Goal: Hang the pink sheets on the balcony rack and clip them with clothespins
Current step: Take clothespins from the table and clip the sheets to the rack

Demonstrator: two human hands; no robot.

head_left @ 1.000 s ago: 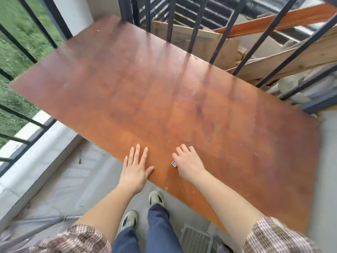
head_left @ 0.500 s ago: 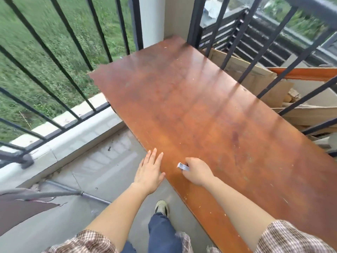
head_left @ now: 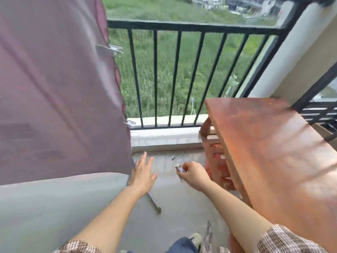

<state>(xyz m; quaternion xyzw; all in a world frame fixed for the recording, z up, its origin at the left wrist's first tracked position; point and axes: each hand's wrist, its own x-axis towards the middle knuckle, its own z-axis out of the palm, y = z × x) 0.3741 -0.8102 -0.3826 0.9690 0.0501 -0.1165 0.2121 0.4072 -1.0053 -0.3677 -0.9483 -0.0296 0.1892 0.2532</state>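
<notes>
A dusky pink sheet [head_left: 54, 88] hangs at the left and fills that side of the view. Two pale clothespins are clipped on its right edge, one high [head_left: 114, 49] and one lower [head_left: 129, 123]. My left hand [head_left: 143, 173] is held out flat with straight fingers, just right of the sheet's lower corner and not touching it. My right hand [head_left: 193, 175] pinches a small white clothespin [head_left: 180, 168] between thumb and fingers, out over the floor. The rack itself is hidden behind the sheet, apart from a metal foot bar [head_left: 153, 199] on the floor.
A reddish wooden table [head_left: 273, 152] stands at the right, with red carved furniture [head_left: 217, 161] under its near edge. A black balcony railing [head_left: 182, 73] runs across ahead, above a pale ledge. Grey concrete floor [head_left: 54, 207] lies below my arms.
My view has swung left from the table to the hanging sheet and railing. Both hands have left the tabletop; my right hand carries the clothespin it picked up there.
</notes>
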